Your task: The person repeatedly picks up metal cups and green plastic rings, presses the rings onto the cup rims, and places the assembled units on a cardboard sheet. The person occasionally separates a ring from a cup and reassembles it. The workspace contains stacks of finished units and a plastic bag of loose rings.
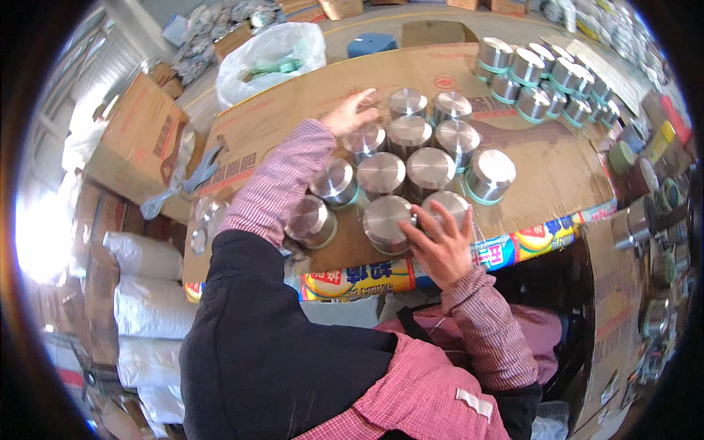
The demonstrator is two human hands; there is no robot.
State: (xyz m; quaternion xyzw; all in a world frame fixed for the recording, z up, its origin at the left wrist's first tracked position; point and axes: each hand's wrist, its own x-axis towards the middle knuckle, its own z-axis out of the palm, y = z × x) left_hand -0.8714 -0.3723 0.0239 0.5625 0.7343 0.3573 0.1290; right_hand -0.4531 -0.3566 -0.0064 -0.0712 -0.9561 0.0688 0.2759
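Several shiny steel canisters (405, 165) with flat lids stand packed together on a cardboard-covered table (279, 110). My left hand (352, 112) reaches over the far left edge of the group, fingers spread, touching a canister (364, 139) there. My right hand (438, 242) rests on the nearest canisters (386, 220) at the table's front edge, fingers apart on the lids. Both arms wear pink checked sleeves, and a dark vest covers my left upper arm.
A second cluster of steel canisters with green bands (539, 77) stands at the far right. A white plastic bag (270, 55) lies at the table's back left. Cardboard boxes (136, 139) and white sacks (147, 293) sit to the left; more tins (645, 176) crowd the right.
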